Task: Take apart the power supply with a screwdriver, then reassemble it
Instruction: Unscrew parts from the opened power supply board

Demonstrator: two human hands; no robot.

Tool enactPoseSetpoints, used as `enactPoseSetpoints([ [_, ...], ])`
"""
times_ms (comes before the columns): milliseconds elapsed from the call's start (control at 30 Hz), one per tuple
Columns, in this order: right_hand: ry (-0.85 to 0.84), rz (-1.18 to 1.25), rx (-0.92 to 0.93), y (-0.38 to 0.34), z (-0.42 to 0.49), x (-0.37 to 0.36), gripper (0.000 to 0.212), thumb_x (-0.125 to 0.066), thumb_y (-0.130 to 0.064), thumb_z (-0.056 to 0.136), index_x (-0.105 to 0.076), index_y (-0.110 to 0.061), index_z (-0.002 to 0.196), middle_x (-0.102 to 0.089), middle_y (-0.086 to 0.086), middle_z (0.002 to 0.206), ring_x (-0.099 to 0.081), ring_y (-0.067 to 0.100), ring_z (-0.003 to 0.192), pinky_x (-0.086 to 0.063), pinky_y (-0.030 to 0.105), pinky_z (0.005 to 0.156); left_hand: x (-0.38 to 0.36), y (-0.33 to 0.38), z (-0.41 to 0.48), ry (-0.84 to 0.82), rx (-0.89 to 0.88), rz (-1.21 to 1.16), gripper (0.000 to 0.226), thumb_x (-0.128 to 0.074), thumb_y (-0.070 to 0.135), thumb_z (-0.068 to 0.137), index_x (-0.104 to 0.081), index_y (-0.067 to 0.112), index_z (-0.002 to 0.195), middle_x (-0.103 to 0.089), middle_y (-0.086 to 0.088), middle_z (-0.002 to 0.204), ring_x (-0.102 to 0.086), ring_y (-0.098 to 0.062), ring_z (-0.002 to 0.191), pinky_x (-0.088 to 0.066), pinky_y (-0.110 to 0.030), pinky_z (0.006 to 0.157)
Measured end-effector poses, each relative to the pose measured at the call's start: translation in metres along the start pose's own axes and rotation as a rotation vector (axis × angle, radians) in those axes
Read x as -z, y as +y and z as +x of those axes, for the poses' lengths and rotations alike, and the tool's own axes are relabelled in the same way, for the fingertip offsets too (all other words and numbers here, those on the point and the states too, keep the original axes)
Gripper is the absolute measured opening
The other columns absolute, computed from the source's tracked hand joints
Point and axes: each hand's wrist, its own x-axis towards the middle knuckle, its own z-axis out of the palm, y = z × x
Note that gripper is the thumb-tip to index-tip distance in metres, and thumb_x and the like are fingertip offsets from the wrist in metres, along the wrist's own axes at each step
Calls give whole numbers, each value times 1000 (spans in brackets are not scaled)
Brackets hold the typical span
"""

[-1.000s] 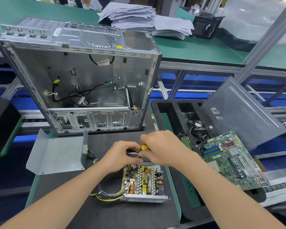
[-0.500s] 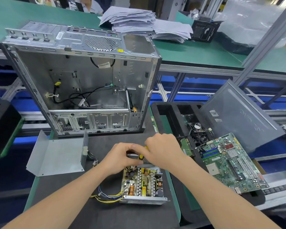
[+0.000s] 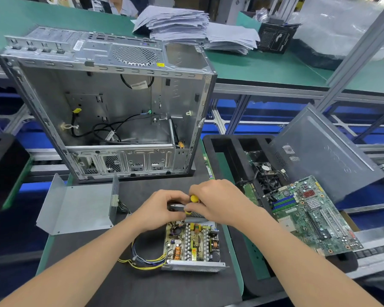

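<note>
Head view: the opened power supply lies on the black mat beside its right edge, circuit board exposed. Both hands meet at its far wall: the left hand grips that wall; the right hand curls round the yellow-handled screwdriver

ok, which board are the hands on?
The small power supply board, centre, yellow wires trailing left. Left hand and right hand, with the screwdriver, sit at its far edge; the bigger green motherboard lies untouched on the right.
</note>
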Motion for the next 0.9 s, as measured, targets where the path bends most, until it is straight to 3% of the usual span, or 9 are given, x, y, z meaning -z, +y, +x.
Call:
enactPoseSetpoints([
  [100,58,-86,-69,-6,2,-8,57,-36,-72,102,-49,-19,85,-52,2,75,-65,32,79,-34,35,63,2,-4,-2,-17,62,-164,58,-57,-8,73,-77,28,115,-76,2,116,-68,-16,111,-53,-30,88],
  [233,148,-95,-156,-8,3,-19,65,-30,-76,101,-45,-19,74,-38,-1,61,-49,29,64,-29,33,59,0,-12,-11,114,113,-259,59,-51,-19,82,-79,26,108,-77,0,114,-70,-13,108,-54,-23,85],
  [333,211,-43,-181,-2,0,-19,59,-35,-72,102,-41,-20,75,-36,-4,59,-48,26,62,-29,33,55,-2,-22,-22,337,221,-166,44,-56,-14,91,-79,23,99,-79,-1,101,-73,-15,99,-57,-30,90],
  [433,279,83,-213,5,-6,-13,55,-46,-67,98,-37,-20,71,-45,-3,59,-55,26,62,-31,32,53,-6,-28,-34,538,391,-79,19,-61,5,96,-71,21,93,-74,-5,84,-73,-15,72,-60,-29,69],
  [500,324,146,-239,7,-9,-9,51,-53,-62,95,-40,-19,70,-50,-2,59,-56,25,61,-31,32,51,-7,-29,-40,512,501,-19,4,-67,21,95,-67,19,91,-75,-3,77,-70,-11,61,-60,-29,61],
  [600,352,199,-265,8,-10,-4,47,-57,-59,93,-40,-21,71,-52,-2,60,-56,23,62,-35,32,51,-13,-24,-41,357,575,26,29,-78,44,86,-68,19,93,-77,6,75,-72,-9,63,-56,-30,64],
  [700,353,212,-273,10,-10,-3,46,-55,-59,94,-39,-23,71,-53,-3,61,-56,21,62,-38,32,52,-26,-18,-37,369,636,-18,53,-89,57,70,-64,20,99,-78,4,77,-72,-9,66,-50,-29,65],
  [800,339,211,-291,10,-9,-6,46,-54,-60,95,-42,-21,73,-55,-2,63,-57,22,64,-42,33,54,-37,-15,-31,473,699,-202,65,-99,44,61,-59,16,102,-76,-6,95,-69,-20,78,-51,-35,71],
  [900,331,210,-300,11,-9,-11,47,-54,-60,95,-49,-17,76,-56,-1,63,-58,23,64,-46,34,56,-45,-12,-26,547,722,-285,66,-104,31,55,-60,16,103,-75,-6,98,-70,-20,85,-56,-38,79],
])
